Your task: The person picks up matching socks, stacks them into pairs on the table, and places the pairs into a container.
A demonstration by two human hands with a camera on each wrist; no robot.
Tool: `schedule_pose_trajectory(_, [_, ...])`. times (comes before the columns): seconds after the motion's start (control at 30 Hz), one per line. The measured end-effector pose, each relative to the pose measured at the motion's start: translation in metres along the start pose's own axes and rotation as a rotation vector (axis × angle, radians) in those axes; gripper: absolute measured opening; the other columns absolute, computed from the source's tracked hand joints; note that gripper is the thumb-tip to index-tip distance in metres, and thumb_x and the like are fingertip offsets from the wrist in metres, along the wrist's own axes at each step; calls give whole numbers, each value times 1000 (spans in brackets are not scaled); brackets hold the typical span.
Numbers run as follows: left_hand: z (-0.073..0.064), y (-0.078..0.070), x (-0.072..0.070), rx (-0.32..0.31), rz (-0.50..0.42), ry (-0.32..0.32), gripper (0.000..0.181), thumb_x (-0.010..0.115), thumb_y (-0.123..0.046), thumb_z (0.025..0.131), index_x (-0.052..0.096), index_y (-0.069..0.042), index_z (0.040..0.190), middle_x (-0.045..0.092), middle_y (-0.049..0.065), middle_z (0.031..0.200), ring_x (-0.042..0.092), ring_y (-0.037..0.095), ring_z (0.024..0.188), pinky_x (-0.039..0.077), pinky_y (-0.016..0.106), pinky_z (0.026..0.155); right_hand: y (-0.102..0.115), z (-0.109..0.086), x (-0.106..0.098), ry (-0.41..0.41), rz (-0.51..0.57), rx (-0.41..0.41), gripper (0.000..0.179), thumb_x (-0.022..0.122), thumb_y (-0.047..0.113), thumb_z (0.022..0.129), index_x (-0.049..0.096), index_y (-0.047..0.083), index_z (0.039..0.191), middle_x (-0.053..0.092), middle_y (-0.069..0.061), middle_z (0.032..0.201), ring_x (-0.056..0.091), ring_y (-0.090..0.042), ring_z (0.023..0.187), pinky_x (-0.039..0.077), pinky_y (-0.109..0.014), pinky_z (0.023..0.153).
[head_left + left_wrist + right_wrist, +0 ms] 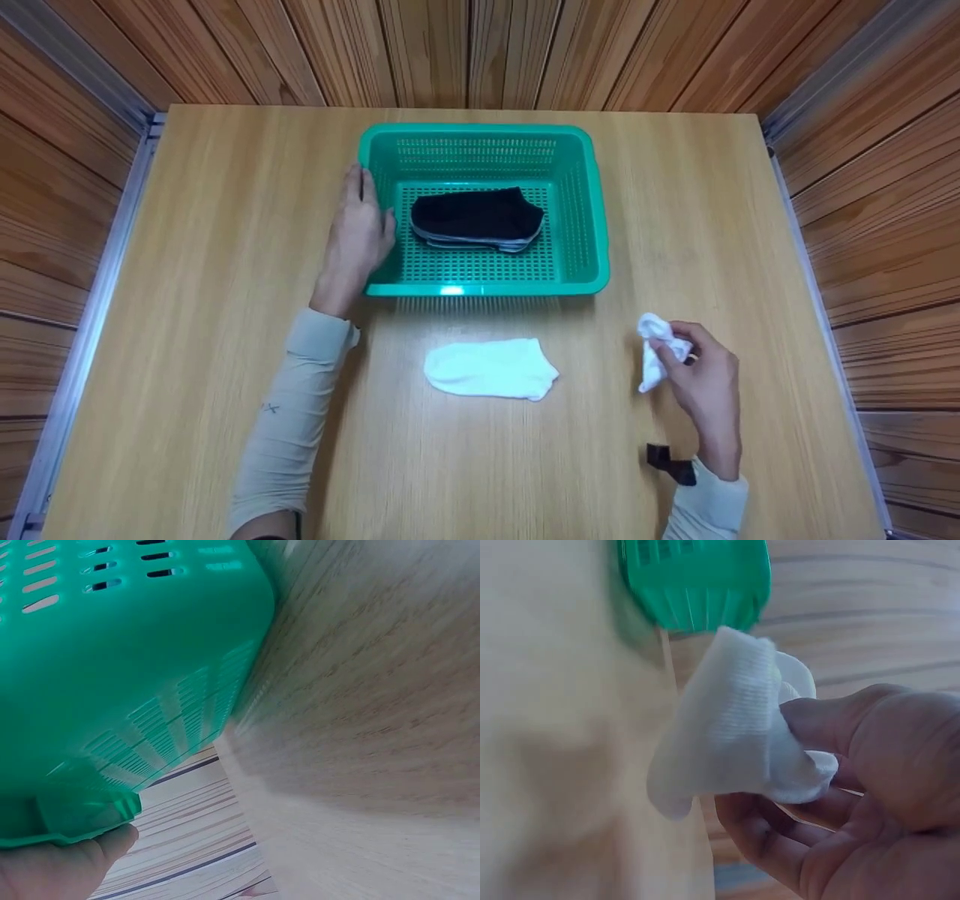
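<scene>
My left hand grips the left rim of a green plastic basket, and in the left wrist view its fingers lie against that rim. Inside the basket lies a flat stack of socks, a black sock on top and greyish edges showing beneath. A white sock is spread flat on the table in front of the basket. Off to the right, my right hand pinches another white sock, bunched up, between thumb and fingers. Its ribbed cuff shows in the right wrist view.
The wooden table carries the basket at its far middle. Wood-plank walls with metal rails stand around the back and sides. A black strap piece sticks out at the right sleeve.
</scene>
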State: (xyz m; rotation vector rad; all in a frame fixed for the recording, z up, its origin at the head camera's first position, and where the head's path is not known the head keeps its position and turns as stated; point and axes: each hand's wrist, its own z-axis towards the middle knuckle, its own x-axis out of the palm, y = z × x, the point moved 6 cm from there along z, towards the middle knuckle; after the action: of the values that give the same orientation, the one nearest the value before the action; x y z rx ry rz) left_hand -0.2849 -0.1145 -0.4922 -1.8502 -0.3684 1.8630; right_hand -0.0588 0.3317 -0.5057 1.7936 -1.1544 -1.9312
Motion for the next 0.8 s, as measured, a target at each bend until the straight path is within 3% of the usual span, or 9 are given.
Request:
schedule_pose_trajectory(0.17, [1, -1, -2, 24, 19, -56, 69, 58, -18, 106, 27, 13, 159, 25, 32, 169, 27, 46, 158, 29, 53, 129, 16, -3, 17, 56, 7, -72, 28, 75, 9, 96, 71, 3, 123, 76, -18, 118, 64, -25, 96, 47, -10, 73])
schedule_pose_trajectory(0.37, [-5, -5, -9, 58, 24, -167, 58, 53, -21, 108, 40, 10, 155, 42, 30, 160, 36, 47, 151, 31, 56, 128, 30, -7, 31, 126, 5, -94, 31, 76, 9, 96, 71, 3, 125, 74, -18, 118, 62, -26, 93, 47, -15, 73])
schedule_pose_trajectory(0.57, [-24, -25, -25, 216, -53, -373, 38, 55, -15, 107, 63, 8, 136, 62, 26, 137, 49, 43, 139, 41, 54, 121, 46, -13, 46, 186, 24, -151, 35, 78, 10, 95, 69, 5, 128, 75, -16, 120, 64, -25, 92, 49, -19, 73])
schedule_pose_trajectory(0.7, [-49, -51, -35, 349, -176, -505, 23, 61, -5, 101, 72, 7, 118, 68, 24, 121, 57, 40, 126, 49, 50, 112, 58, -17, 55, 212, 64, -218, 35, 79, 8, 93, 69, 5, 127, 75, -14, 117, 64, -21, 90, 51, -19, 71])
schedule_pose_trajectory(0.8, [-74, -75, -35, 456, -249, -535, 18, 65, -1, 97, 73, 5, 112, 70, 22, 114, 63, 37, 115, 55, 47, 102, 67, -20, 62, 222, 77, -260, 36, 80, 6, 91, 70, 5, 125, 76, -12, 113, 63, -19, 88, 51, -19, 71])
